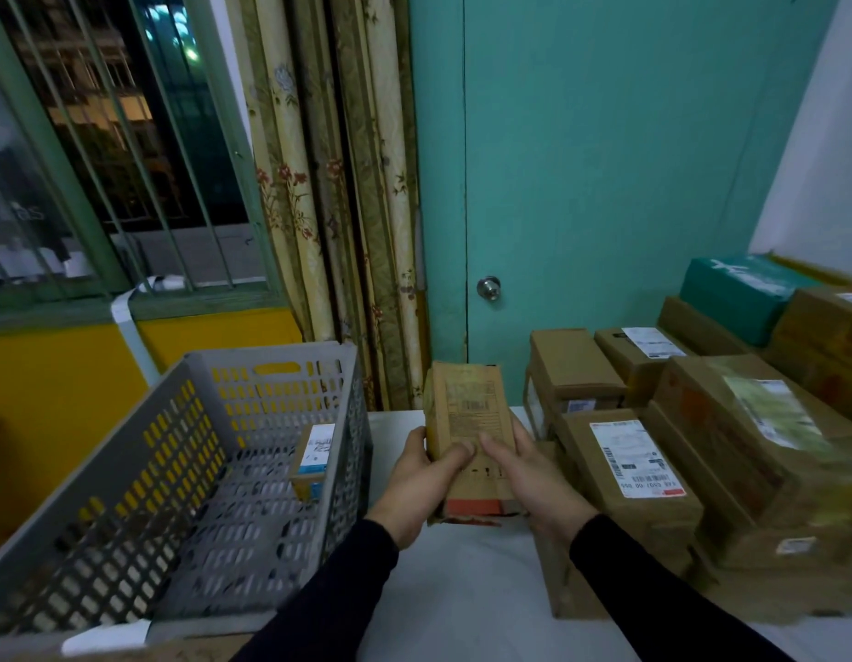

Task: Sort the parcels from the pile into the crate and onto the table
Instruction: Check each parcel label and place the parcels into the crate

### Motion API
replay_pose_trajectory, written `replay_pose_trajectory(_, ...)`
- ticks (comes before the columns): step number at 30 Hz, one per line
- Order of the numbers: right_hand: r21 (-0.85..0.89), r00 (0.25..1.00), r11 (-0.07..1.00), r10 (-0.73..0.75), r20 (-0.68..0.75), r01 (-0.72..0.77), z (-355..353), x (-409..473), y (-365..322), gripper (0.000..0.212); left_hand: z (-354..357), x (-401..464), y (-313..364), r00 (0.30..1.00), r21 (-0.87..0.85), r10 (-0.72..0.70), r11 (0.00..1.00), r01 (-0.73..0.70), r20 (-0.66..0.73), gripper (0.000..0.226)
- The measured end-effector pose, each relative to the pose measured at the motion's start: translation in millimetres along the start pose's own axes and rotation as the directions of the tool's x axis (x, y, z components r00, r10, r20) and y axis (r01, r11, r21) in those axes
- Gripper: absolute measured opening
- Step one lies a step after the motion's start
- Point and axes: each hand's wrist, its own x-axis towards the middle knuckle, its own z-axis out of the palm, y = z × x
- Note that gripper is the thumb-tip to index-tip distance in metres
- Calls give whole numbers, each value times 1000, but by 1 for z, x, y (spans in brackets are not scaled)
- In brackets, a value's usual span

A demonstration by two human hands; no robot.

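Left hand (417, 475) and right hand (524, 475) both grasp brown parcel (467, 422), label facing up, probably to read it before choosing crate (271, 375) or table (462, 590).

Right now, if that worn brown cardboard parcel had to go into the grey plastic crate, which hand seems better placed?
Probably the left hand: it grips the worn brown cardboard parcel on the side facing the grey plastic crate. The right hand would have to cross over.

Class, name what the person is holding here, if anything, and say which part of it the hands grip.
A brown cardboard parcel, gripped at its lower half: left hand on its left side, right hand on its right.
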Motion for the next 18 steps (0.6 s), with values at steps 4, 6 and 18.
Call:
replay_pose_trajectory(4,4,1000,1000,-3,-7,3,0,2,-1,36,-2,1,0,1000,-1,-5,1000,5,8,41)
replay_pose_trajectory(6,1,1000,1000,-8,-8,8,0,2,-2,36,-2,1,2,1000,6,-3,1000,3,4,37)
replay_pose_trajectory(18,67,980,978,199,20,-200,-6,10,1,54,-2,1,9,977,69,-213,974,214,-21,49)
